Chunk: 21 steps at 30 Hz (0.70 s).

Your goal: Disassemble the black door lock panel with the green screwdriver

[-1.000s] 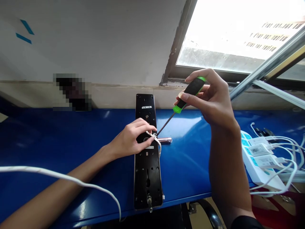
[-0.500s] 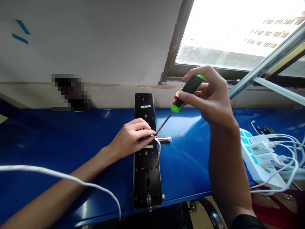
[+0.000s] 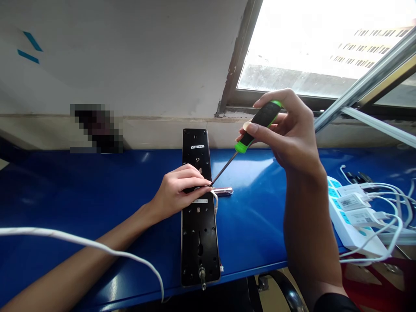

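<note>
A long black panel (image 3: pixel 199 242), with screw holes, a small white label and a metal post at its near end, lies lengthwise on the blue table. My right hand (image 3: pixel 289 130) grips a black and green screwdriver (image 3: pixel 260 123), slanted down to the left. Its tip meets the panel's right edge, right at the fingertips of my left hand (image 3: pixel 185 188). That hand reaches across the panel's middle with thumb and fingers pinched together; whatever lies between them is too small to make out. A white cable (image 3: pixel 215 201) comes out beside the fingertips.
A shiny reddish cylinder (image 3: pixel 224 191) lies right of the panel. On the right stands a white power strip (image 3: pixel 352 236) with several chargers and cables. A white cable (image 3: pixel 107 247) crosses my left forearm. Wall and window frame (image 3: pixel 232 82) rise behind the blue table (image 3: pixel 256 225).
The view has shifted slightly. My right hand and the screwdriver handle sit a little farther right, while the tip stays at the left fingertips. Otherwise the grip of both hands looks the same.
</note>
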Tool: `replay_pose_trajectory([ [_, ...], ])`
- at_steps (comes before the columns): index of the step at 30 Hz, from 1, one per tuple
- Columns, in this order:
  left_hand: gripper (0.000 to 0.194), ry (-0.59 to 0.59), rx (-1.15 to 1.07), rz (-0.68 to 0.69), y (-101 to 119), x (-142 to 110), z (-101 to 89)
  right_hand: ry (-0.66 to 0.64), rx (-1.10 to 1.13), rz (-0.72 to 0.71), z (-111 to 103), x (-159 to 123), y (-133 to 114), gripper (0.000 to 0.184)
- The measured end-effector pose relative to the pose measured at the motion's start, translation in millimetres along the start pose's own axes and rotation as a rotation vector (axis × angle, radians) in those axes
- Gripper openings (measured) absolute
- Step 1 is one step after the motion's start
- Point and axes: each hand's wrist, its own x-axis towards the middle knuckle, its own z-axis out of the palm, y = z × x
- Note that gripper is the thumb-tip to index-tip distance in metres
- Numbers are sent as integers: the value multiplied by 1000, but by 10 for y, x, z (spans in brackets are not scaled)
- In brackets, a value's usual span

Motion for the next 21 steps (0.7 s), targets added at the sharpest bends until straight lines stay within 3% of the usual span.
replay_pose_trajectory([
  [11, 7, 88, -58, -298, 80, -18, 44, 9, 21, -37, -10, -8, 3, 36],
  [16, 6, 56, 24, -372, 135, -9, 52, -64, 25, -51, 12, -33, -70, 45],
  [21, 6, 107, 121, -369, 177, -22, 95, -30, -47, -126, 56, -40, -110, 46],
])
